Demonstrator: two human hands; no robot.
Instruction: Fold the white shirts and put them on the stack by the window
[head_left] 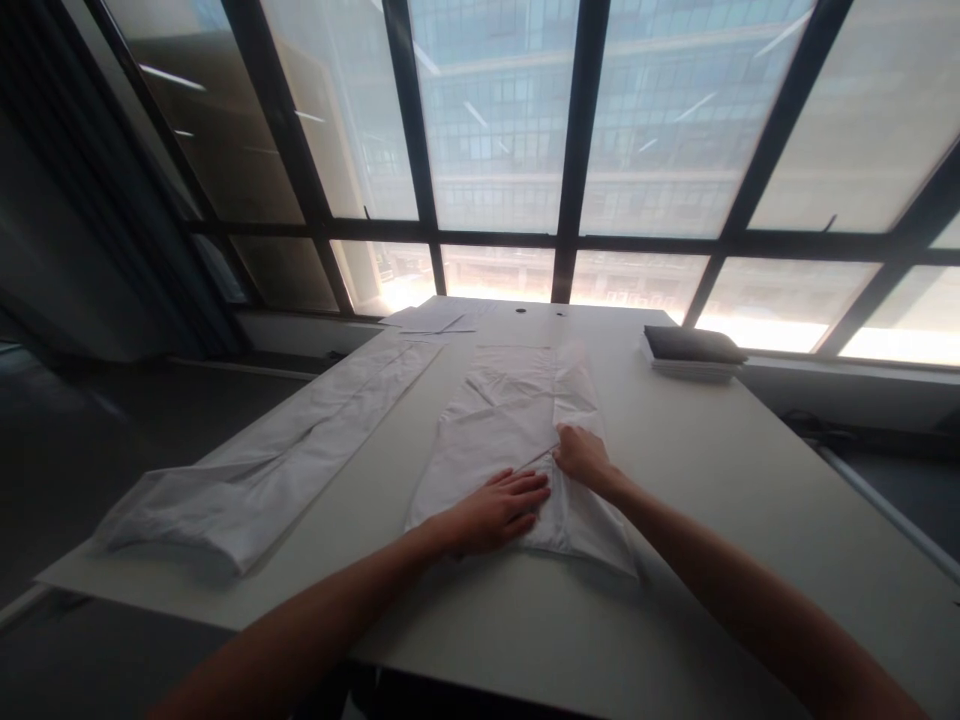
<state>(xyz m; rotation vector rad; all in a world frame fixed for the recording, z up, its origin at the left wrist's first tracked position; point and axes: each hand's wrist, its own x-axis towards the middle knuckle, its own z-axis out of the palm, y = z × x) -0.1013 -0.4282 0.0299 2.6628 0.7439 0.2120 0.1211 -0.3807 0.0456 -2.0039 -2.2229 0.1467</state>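
Note:
A thin white cloth (495,420), roughly rectangular and creased, lies spread on the white table in front of me. My left hand (499,510) rests flat on its near part, fingers extended and pressing down. Just to the right, my right hand (581,455) is closed in a pinch on the cloth near a lengthwise fold. A small crease runs between the two hands. The cloth's near right corner reaches past my right wrist. Whether it is a garment or a cover, I cannot tell.
Another long white cloth (255,455) lies wrinkled along the table's left edge. Papers (431,318) sit at the far left, and a folded stack with a dark top (694,350) at the far right. Beyond the white table (720,500) stand large windows (495,120).

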